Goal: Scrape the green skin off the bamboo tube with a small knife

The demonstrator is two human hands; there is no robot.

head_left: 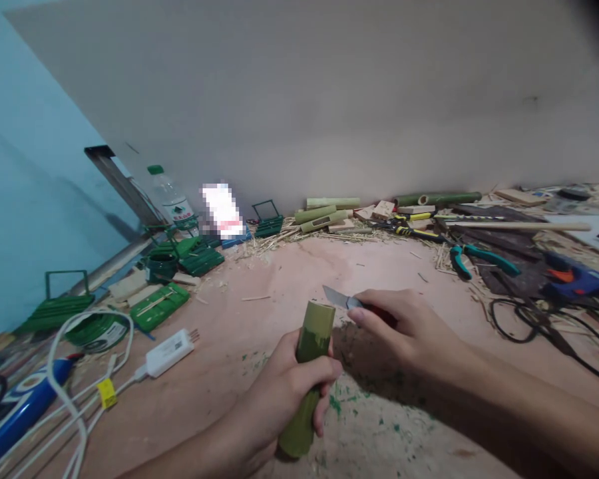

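A green bamboo tube (315, 332) stands tilted in the lower middle, with my left hand (299, 379) wrapped around its midsection. Near its top a patch of the skin differs in tone from the rest. My right hand (404, 322) grips a utility knife (337, 297) by its dark red handle, most of which the fingers hide. The bare blade points up and left, just above and to the right of the tube's upper end, and appears apart from it.
Green painted pieces (160, 306), a white charger (170, 352) with its cable and a plastic bottle (177, 203) lie left. Bamboo pieces (324, 216) line the wall. Teal-handled pliers (484, 259) and a blue glue gun (584, 279) with black cord lie right. Shavings litter the tabletop (279, 273).
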